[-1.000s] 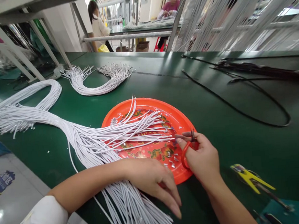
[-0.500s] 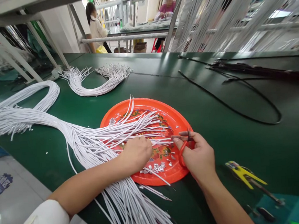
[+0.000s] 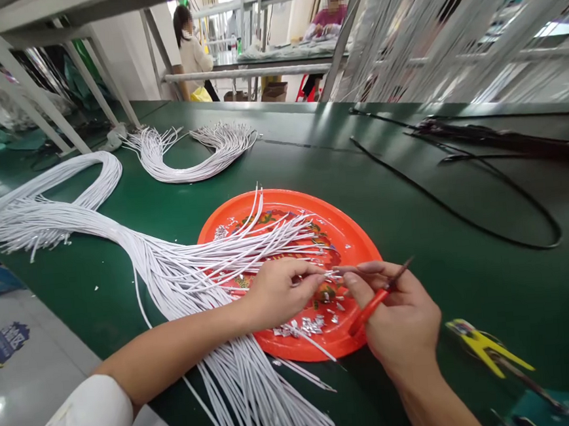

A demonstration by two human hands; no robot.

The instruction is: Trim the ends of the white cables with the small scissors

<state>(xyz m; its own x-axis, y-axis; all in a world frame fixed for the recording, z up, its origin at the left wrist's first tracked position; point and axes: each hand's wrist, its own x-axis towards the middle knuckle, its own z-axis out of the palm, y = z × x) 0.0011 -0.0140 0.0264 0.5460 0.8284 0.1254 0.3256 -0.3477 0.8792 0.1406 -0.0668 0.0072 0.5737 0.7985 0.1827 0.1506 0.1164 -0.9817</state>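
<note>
My left hand [image 3: 280, 289] is closed in a pinch on the end of a white cord [image 3: 319, 276] over the orange plate [image 3: 352, 234]. My right hand [image 3: 396, 316] is closed round red-handled snips [image 3: 377, 297], whose tip points up and right, close to the cord end. A thick bundle of white cords [image 3: 171, 271] runs from the left across the plate and under my left forearm. Small silver metal bits [image 3: 298, 328] lie scattered on the plate near its front rim.
Green table [image 3: 440, 260] holds a second white cord loop [image 3: 196, 154] at the back, black cords [image 3: 462, 159] at the right, and a yellow tool [image 3: 477, 345] beside my right wrist. White cords hang from a rack at upper right. Two people sit behind the rack.
My left hand moved from the bundle at the table's front edge up onto the plate and pinched a cord end. My right hand turned the snips so the tip points up and right.
</note>
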